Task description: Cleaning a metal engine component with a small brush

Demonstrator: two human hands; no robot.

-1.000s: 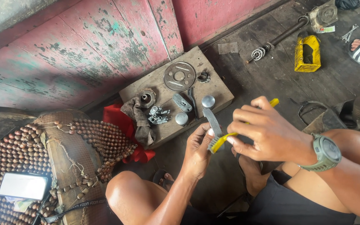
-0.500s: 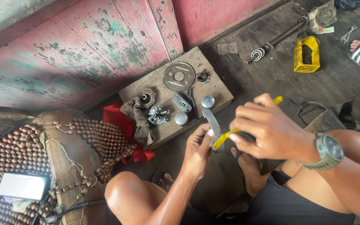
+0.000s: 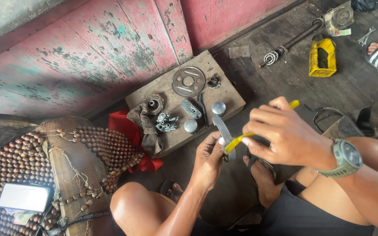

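Observation:
My left hand [image 3: 208,159] grips a flat grey metal strip [image 3: 221,127] that sticks up toward the wooden board. My right hand [image 3: 281,133], with a green watch on the wrist, is closed around yellow-handled pliers [image 3: 241,140]; the jaws meet the strip near my left thumb. One yellow handle tip [image 3: 294,104] pokes out above my right fingers. Both hands hover over the dark floor between my knees.
A wooden board [image 3: 228,94] holds a round metal disc [image 3: 188,81], a dirty rag [image 3: 147,126], small caps and metal parts. A red cloth [image 3: 121,124] lies under it. A beaded seat cover [image 3: 66,161] with a phone [image 3: 23,197] sits at left; a yellow block [image 3: 322,57] and an axle shaft [image 3: 292,41] lie far right.
My hands and the pliers have shifted slightly; the grip on the strip stays the same.

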